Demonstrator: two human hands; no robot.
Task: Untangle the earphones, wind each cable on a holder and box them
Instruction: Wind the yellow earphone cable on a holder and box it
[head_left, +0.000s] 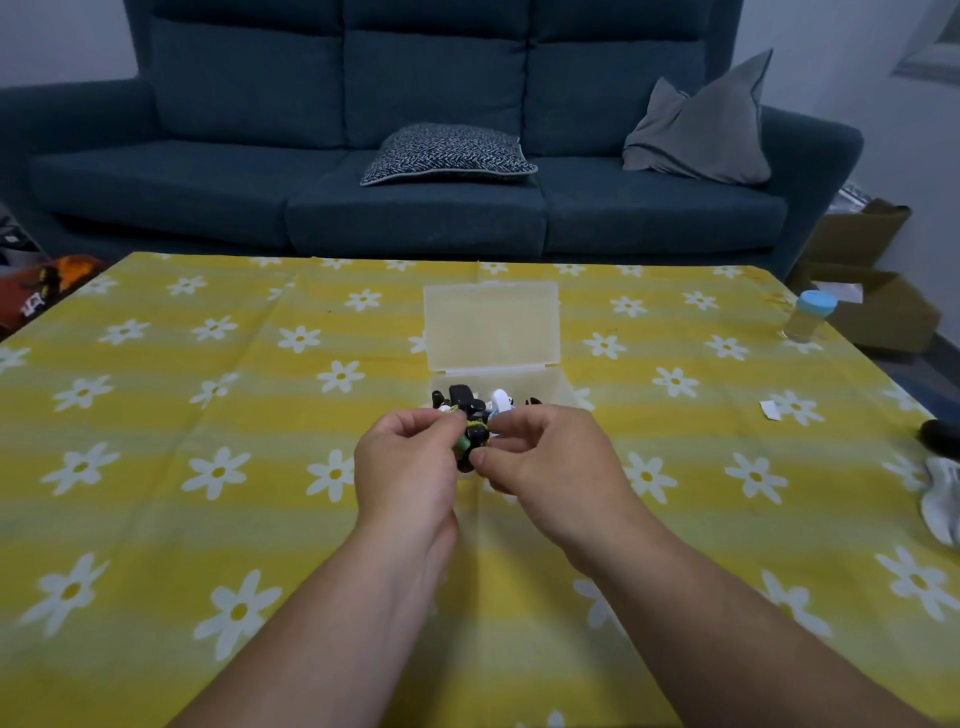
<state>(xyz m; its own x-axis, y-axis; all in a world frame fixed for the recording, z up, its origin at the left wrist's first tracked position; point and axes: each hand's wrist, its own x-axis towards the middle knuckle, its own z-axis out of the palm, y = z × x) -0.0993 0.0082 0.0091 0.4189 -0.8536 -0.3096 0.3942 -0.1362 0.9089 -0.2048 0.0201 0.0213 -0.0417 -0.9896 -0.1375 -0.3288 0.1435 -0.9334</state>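
While pinched between left hand (410, 457) and right hand (540, 457), wound earphones (474, 441), before box (493, 332)

**A Home Living Room**

A 3-seat dark blue sofa (415, 218) fills the 12 o'clock side, holding a patterned cushion (449, 153) and a grey cushion (701, 130) (2 in all). A yellow daisy tablecloth (208, 415) spreads at 6 o'clock; open cardboard boxes (872, 291) sit on the floor at 2 o'clock.

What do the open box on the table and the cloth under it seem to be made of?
The box looks like thin translucent plastic, slightly frosted: the yellow cloth shows through its raised lid. The tablecloth seems a soft, matte printed fabric, judging by its fold creases; a coated cloth is possible.
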